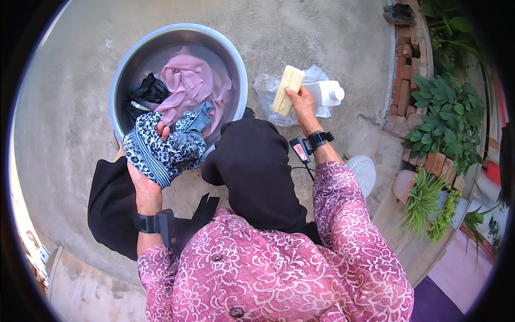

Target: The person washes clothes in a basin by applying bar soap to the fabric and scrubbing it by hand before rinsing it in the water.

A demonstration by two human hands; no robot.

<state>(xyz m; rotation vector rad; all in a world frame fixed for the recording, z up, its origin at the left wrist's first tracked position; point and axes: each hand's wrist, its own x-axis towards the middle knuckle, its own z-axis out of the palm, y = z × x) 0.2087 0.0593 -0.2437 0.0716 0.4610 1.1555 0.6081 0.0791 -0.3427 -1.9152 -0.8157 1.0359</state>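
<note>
My left hand [144,177] holds a blue leopard-print cloth with striped edging [161,145] at the near rim of a metal basin [118,76]. Fingertips poke out between its folds, and part of the cloth hangs into the basin. Inside the basin, a pink cloth [187,78] lies bunched in water beside a black cloth [151,89]. My right hand [302,104] grips a pale yellow soap bar [290,84] to the right of the basin. Just beyond that hand, a white plastic bottle [322,93] lies on its side on a clear plastic bag [265,86].
My black-trousered knee [257,157] rises between both arms. Behind my right forearm is a white rounded object [362,173]. Along the right run a brick border [403,96], leafy plants [446,112] and dark shoes [399,14]. Concrete ground [281,36] surrounds the basin.
</note>
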